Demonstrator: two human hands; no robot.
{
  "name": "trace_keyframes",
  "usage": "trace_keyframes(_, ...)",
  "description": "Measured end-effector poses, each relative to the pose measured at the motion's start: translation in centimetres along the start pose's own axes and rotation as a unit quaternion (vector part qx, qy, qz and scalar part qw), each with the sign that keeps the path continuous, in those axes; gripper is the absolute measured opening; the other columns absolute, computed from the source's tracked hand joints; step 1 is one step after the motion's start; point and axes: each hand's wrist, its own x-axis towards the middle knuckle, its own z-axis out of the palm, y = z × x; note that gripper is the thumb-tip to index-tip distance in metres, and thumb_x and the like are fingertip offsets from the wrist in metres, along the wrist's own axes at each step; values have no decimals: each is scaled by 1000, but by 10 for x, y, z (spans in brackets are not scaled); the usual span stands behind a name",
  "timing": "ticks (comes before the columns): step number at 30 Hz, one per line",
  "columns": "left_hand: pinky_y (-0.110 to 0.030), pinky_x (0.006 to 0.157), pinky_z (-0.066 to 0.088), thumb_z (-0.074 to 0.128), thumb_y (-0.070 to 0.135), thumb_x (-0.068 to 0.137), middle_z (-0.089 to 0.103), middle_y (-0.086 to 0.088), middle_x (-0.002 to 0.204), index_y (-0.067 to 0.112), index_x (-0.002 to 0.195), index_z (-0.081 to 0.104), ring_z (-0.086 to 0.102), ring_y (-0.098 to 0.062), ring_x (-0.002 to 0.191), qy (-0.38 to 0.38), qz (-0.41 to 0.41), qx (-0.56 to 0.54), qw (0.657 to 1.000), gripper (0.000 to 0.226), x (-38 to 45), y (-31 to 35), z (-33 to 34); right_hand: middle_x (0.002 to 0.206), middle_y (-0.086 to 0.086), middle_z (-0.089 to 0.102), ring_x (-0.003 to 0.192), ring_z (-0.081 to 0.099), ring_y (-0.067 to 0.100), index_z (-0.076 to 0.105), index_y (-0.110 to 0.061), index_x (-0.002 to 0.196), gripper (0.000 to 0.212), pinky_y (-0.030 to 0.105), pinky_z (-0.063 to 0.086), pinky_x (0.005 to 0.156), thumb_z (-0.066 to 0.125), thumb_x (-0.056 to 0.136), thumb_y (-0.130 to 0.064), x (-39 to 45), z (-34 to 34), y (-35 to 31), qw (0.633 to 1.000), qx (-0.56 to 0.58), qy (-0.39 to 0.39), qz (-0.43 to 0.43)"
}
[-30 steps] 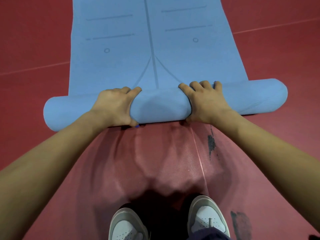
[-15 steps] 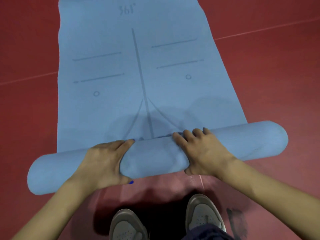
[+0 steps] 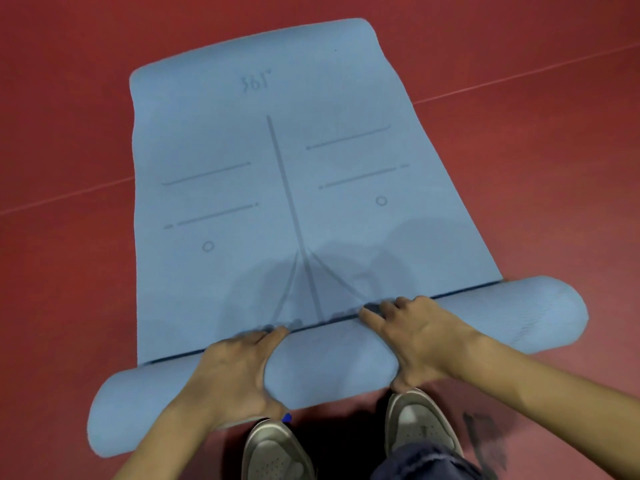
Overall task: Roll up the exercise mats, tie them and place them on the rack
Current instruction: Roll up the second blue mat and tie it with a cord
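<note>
— What are the hands doing?

— The left hand (image 3: 232,372) and right hand (image 3: 420,337) are both lying over the rolled part of the blue mat (image 3: 332,367), fingers curling over its far side, thumbs hooking under the near side.

— And the rest of the mat?

— It is lying flat beyond the fingers on the red floor (image 3: 554,161), printed lines facing up. The roll is sitting just ahead of the person's shoes (image 3: 420,420).
</note>
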Motion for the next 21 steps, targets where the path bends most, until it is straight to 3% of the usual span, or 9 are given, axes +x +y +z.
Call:
trace_keyframes(3,-14,100,34,60,76,48,40,24,142,50,145,12,39,3,130,-23,-2,-4,1000,112,-5,3,9,130,5,49,111,54,28,21,-20,145,101,31,41,82,69,64,-56,-8,6,-5,1000,17,-11,-13)
trace_keyframes(10,-23,100,38,67,74,45,45,22,138,50,143,18,44,-2,123,-84,-8,-46,995,112,-1,-4,14,131,0,52,111,56,24,20,-29,143,103,31,45,81,65,57,-65,-2,10,1,999,20,-20,-29)
trace_keyframes(14,-24,113,23,70,74,51,27,14,153,45,148,9,28,-7,137,-105,5,-66,992,118,2,-10,17,133,-3,51,111,56,22,23,-29,144,107,30,45,83,63,55,-72,2,13,5,999,8,-10,-32)
trace_keyframes(18,-25,118,3,45,89,45,-1,16,158,47,145,-15,3,-5,144,-93,24,-47,994,124,-2,-14,16,145,-8,41,128,44,17,15,-35,148,116,30,39,99,63,53,-81,4,16,14,996,76,-49,-17)
trace_keyframes(21,-26,117,-1,29,102,32,-2,18,158,51,137,-22,-2,-4,145,-83,18,-53,995,127,-2,-17,8,146,-12,38,131,39,11,20,-38,147,114,28,30,107,62,52,-84,3,13,23,990,134,-35,4)
